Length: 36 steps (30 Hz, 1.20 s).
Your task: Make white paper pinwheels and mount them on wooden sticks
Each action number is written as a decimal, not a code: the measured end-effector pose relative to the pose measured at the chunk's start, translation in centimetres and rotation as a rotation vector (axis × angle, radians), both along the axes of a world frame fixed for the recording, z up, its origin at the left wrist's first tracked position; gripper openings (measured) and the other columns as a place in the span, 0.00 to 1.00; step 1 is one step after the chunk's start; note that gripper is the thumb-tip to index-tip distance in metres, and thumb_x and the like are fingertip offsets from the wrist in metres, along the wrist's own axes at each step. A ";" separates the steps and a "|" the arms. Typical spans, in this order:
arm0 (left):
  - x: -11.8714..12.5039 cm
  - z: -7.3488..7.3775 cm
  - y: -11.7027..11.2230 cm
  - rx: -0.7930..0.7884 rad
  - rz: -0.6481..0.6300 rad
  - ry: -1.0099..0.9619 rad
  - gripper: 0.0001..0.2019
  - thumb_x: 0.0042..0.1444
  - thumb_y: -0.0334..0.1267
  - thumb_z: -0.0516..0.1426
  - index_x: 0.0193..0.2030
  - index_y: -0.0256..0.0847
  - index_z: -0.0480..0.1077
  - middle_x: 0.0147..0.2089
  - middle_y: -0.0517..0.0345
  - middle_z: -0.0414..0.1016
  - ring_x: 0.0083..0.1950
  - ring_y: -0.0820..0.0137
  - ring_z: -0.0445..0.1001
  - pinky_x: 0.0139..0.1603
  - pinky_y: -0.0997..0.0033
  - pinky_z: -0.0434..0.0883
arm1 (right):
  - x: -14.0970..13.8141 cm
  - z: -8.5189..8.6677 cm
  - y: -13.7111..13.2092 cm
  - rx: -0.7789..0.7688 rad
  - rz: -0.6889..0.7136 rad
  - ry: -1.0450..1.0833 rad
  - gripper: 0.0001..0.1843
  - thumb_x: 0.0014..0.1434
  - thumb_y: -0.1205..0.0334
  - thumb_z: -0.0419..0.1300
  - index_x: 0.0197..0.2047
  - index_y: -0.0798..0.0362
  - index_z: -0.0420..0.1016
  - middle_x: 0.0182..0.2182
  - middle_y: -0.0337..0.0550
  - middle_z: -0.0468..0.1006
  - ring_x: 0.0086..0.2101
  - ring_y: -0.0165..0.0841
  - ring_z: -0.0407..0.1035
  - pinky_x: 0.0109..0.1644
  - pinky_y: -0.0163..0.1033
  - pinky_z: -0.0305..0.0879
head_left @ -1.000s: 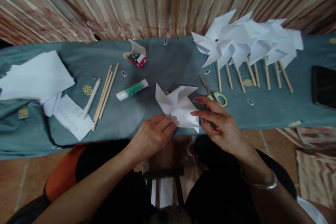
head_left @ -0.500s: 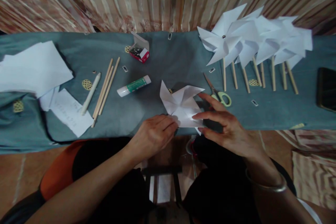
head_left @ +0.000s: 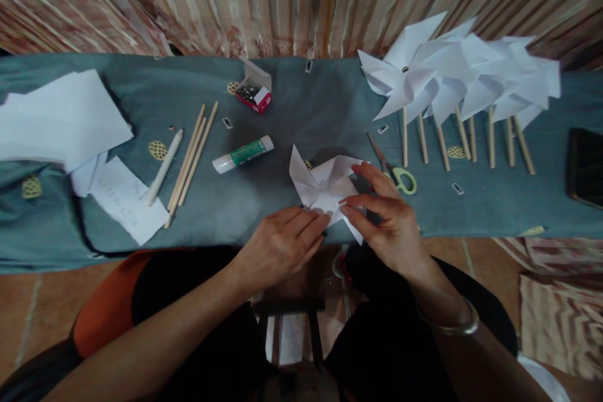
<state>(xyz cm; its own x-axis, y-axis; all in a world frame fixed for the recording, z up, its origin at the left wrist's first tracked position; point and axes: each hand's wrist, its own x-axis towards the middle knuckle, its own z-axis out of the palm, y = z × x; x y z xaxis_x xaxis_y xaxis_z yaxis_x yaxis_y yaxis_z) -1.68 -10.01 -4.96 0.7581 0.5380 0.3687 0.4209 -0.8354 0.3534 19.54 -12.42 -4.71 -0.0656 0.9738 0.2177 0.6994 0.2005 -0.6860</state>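
Toward the worktop's right end you have a black phone; beyond the far edge, a striped curtain

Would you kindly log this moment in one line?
left hand: touching paper pinwheel, near edge | right hand: pinching its right side | scissors: on tablecloth

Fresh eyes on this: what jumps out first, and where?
The overlapping white paper pinwheels on wooden sticks, right side, far part of the cloth-covered table. Next, left hand and right hand touching a folded paper pinwheel near the front edge, centre. Then the open red box, left of centre, toward the back.
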 end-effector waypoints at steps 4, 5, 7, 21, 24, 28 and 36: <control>0.0 0.0 0.1 -0.033 -0.051 0.022 0.14 0.63 0.28 0.52 0.54 0.33 0.67 0.45 0.50 0.78 0.45 0.66 0.77 0.45 0.65 0.78 | -0.8 -0.3 0.0 0.052 -0.021 -0.095 0.07 0.61 0.63 0.59 0.35 0.49 0.79 0.61 0.44 0.68 0.64 0.46 0.57 0.66 0.60 0.57; 0.0 0.0 0.1 -0.041 -0.056 0.029 0.13 0.63 0.28 0.51 0.54 0.33 0.68 0.45 0.49 0.78 0.46 0.66 0.76 0.45 0.64 0.78 | -1.0 -0.3 0.0 0.059 -0.025 -0.118 0.07 0.62 0.63 0.58 0.35 0.49 0.78 0.62 0.44 0.67 0.64 0.46 0.57 0.66 0.60 0.57; 0.1 0.0 0.1 -0.064 -0.052 0.028 0.12 0.64 0.29 0.51 0.52 0.33 0.69 0.44 0.49 0.78 0.46 0.66 0.76 0.45 0.64 0.78 | -1.3 -0.5 0.0 0.074 -0.033 -0.160 0.07 0.62 0.62 0.58 0.36 0.49 0.78 0.62 0.44 0.67 0.64 0.46 0.57 0.66 0.61 0.57; 0.2 -0.8 -0.2 -0.188 -0.047 -0.081 0.11 0.65 0.28 0.49 0.51 0.32 0.69 0.43 0.49 0.77 0.45 0.67 0.76 0.46 0.66 0.78 | -1.9 -0.8 -0.2 0.165 -0.013 -0.192 0.09 0.62 0.65 0.58 0.45 0.48 0.76 0.58 0.47 0.72 0.61 0.45 0.62 0.64 0.58 0.62; 0.3 -0.9 -0.2 -0.204 -0.030 -0.090 0.11 0.65 0.29 0.49 0.50 0.33 0.69 0.43 0.49 0.77 0.45 0.67 0.76 0.45 0.66 0.78 | -2.1 -0.7 -0.2 0.177 -0.022 -0.190 0.10 0.62 0.65 0.59 0.47 0.47 0.76 0.57 0.47 0.72 0.60 0.45 0.63 0.63 0.59 0.63; 0.3 -1.2 -0.2 -0.227 -0.011 -0.113 0.10 0.65 0.29 0.50 0.49 0.33 0.70 0.43 0.51 0.77 0.44 0.69 0.76 0.46 0.68 0.77 | -2.2 -0.6 -0.2 0.186 -0.028 -0.196 0.11 0.62 0.65 0.59 0.48 0.47 0.75 0.57 0.47 0.73 0.60 0.45 0.64 0.63 0.59 0.63; 0.4 -1.1 -0.2 -0.254 0.024 -0.063 0.10 0.64 0.29 0.51 0.46 0.33 0.72 0.41 0.51 0.77 0.42 0.69 0.76 0.42 0.70 0.76 | -1.7 -1.1 -0.5 0.247 0.042 -0.245 0.11 0.61 0.68 0.59 0.47 0.51 0.77 0.59 0.48 0.71 0.61 0.47 0.62 0.63 0.59 0.62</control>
<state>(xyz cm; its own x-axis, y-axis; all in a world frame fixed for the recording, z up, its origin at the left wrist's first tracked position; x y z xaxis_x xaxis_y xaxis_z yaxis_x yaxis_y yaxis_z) -1.26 -10.17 -6.05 0.7237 0.6370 0.2657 0.4102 -0.7066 0.5766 17.85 -12.89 -5.83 -0.1836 0.8893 0.4188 0.8252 0.3710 -0.4260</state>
